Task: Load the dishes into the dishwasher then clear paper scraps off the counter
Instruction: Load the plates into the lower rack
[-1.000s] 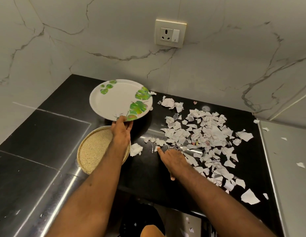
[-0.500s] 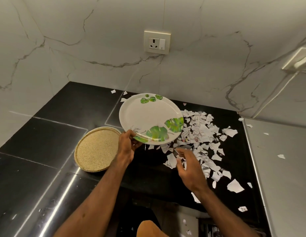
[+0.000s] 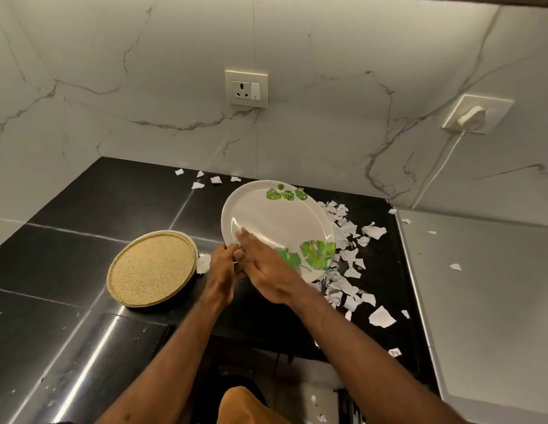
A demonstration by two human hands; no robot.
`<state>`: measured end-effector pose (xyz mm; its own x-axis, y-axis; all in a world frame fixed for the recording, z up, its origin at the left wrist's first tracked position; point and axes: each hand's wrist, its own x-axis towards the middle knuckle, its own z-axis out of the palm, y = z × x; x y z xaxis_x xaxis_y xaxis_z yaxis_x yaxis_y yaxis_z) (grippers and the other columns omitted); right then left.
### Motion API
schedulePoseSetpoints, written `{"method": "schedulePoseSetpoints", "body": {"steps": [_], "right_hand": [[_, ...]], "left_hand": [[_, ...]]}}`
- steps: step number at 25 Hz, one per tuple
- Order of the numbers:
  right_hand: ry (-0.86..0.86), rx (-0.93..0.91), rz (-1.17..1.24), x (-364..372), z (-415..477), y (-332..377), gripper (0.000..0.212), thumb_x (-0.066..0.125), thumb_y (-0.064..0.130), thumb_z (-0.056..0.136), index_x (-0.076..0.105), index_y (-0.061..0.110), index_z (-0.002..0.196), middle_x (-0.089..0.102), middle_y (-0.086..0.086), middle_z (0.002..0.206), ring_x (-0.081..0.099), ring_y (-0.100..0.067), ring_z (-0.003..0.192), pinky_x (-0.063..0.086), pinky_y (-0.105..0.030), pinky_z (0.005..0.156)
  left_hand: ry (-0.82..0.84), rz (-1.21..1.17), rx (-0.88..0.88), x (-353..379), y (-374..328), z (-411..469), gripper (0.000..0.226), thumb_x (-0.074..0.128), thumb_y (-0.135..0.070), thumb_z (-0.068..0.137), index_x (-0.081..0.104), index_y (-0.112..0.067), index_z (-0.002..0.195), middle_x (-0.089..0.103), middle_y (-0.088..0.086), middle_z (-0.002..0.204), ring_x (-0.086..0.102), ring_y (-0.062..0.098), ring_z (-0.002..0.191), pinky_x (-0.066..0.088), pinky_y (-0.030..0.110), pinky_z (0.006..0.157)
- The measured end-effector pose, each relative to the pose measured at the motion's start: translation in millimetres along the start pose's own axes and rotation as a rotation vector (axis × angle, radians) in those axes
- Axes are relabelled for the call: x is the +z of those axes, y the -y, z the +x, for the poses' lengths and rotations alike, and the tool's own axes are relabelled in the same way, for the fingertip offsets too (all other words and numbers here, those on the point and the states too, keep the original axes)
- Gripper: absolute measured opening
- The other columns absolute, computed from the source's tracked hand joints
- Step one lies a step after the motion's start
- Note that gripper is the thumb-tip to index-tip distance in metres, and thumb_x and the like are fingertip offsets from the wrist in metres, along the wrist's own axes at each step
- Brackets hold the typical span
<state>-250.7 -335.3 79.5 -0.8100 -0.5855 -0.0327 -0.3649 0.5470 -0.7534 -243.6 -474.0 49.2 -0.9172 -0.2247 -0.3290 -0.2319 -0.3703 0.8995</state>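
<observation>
A: Plate vs. hands, quick?

B: Plate (image 3: 275, 218) is held tilted over the black bench (image 3: 83, 215), face twd the camera. Green leaf print at the top & lower-right rim. Left hand (image 3: 222, 266) sits at its lower-left rim. Right hand (image 3: 266, 267) lies across the lower face, just beside the left.

A: Edges, room?

B: Paper scraps (image 3: 349, 270) are heaped on the bench right of the plate, partly hidden behind it. Can't tell if the low rim touches them. The heap runs down twd the bench's front edge and out to the grey appliance top (image 3: 496, 301) on the right, which carries a few bits too. Left of the hands a round tray (image 3: 152, 267) w/ a tan grainy top lies flat, one scrap between it & the left hand. Behind the tray, dark bench shows back to the marble wall (image 3: 144, 87), w/ a handful of small scraps near the wall, left of the plate's far rim. The wall has a socket (image 3: 246, 88) above the plate & a white plug (image 3: 470, 117) w/ cable further right.

A: Grip?

B: Left grip is closed on the plate, fingers curled at the rim, pinching it. Right grip is open: fingers straight, flat on the plate's face, tips pointing up-left, holding nothing.
</observation>
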Motion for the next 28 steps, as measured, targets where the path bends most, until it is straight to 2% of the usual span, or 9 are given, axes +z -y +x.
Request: {"method": "schedulePoseSetpoints", "body": {"steps": [2,5,9,14,17,22,25,26,28], "right_hand": [[0.05,0.006,-0.066,5,-5,-4,0.073,0.014,0.072,0.106,0.011,0.033,0.168,0.007,0.016,0.175,0.0,0.002,0.158,0.004,-0.038,0.132],[0.074,0.042,-0.17,7,-22,-20,0.077,0.01,0.074,0.105,0.007,0.031,0.168,0.0,0.014,0.175,-0.006,0.003,0.158,0.001,-0.037,0.132],[0.061,0.171,-0.303,0,-45,-60,0.085,0.005,0.078,0.101,0.004,0.025,0.168,-0.002,0.008,0.175,-0.007,-0.006,0.16,0.001,-0.042,0.132],[-0.066,0.394,-0.393,-6,-56,-101,0.096,0.005,0.081,0.098,0.012,0.016,0.168,0.007,-0.005,0.176,0.002,-0.017,0.162,0.001,-0.045,0.132],[-0.148,0.363,-0.312,-3,-59,-104,0.089,0.014,0.077,0.102,0.01,0.018,0.168,0.006,-0.004,0.176,0.005,-0.018,0.162,0.006,-0.046,0.132],[-0.139,0.29,-0.247,1,-57,-94,0.085,0.014,0.077,0.102,0.019,0.022,0.167,0.012,0.0,0.175,0.01,-0.015,0.161,0.006,-0.042,0.131],[-0.294,0.358,-0.096,0,-56,-94,0.086,0.018,0.08,0.1,0.019,0.026,0.167,0.013,0.002,0.175,0.017,-0.018,0.16,0.019,-0.05,0.129],[-0.378,0.384,0.016,-4,-57,-93,0.083,0.025,0.08,0.1,0.022,0.03,0.166,0.02,0.002,0.174,0.027,-0.02,0.157,0.031,-0.053,0.125],[-0.538,0.457,0.257,-21,-57,-94,0.075,0.041,0.073,0.101,0.03,0.032,0.163,0.042,0.0,0.161,0.055,-0.023,0.137,0.054,-0.052,0.106]], "left_hand": [[-0.009,0.012,0.019,-1,-1,-8,0.027,0.049,-0.013,0.1,0.069,-0.003,0.116,0.076,0.015,0.103,0.074,0.029,0.092,0.06,0.038,0.07],[-0.138,-0.027,0.009,-13,0,-15,0.023,0.047,-0.005,0.091,0.067,-0.006,0.101,0.069,0.012,0.087,0.065,0.025,0.078,0.056,0.033,0.059],[-0.217,-0.029,0.029,-30,3,-18,0.025,0.049,-0.006,0.087,0.066,-0.008,0.105,0.066,0.014,0.1,0.063,0.028,0.091,0.056,0.04,0.071],[-0.263,0.045,0.112,-41,1,-21,0.022,0.048,-0.006,0.087,0.066,-0.009,0.1,0.068,0.006,0.097,0.063,0.028,0.099,0.057,0.052,0.086],[-0.295,0.062,0.132,-38,-3,-21,0.019,0.05,-0.007,0.086,0.066,-0.01,0.096,0.066,0.007,0.097,0.062,0.027,0.098,0.056,0.056,0.091],[-0.274,0.077,0.169,-30,-8,-25,0.013,0.053,-0.014,0.082,0.063,-0.012,0.089,0.066,0.014,0.101,0.064,0.033,0.1,0.058,0.055,0.086],[-0.304,0.065,0.15,-28,-9,-25,0.011,0.052,-0.014,0.082,0.062,-0.012,0.086,0.064,0.012,0.097,0.062,0.031,0.095,0.057,0.053,0.082],[-0.317,0.056,0.144,-29,-8,-25,0.01,0.051,-0.014,0.082,0.061,-0.012,0.084,0.062,0.011,0.095,0.061,0.03,0.093,0.056,0.05,0.078],[-0.328,0.056,0.123,-34,-6,-22,0.014,0.051,-0.02,0.077,0.06,-0.01,0.082,0.06,0.013,0.094,0.059,0.032,0.091,0.052,0.045,0.072]]}}
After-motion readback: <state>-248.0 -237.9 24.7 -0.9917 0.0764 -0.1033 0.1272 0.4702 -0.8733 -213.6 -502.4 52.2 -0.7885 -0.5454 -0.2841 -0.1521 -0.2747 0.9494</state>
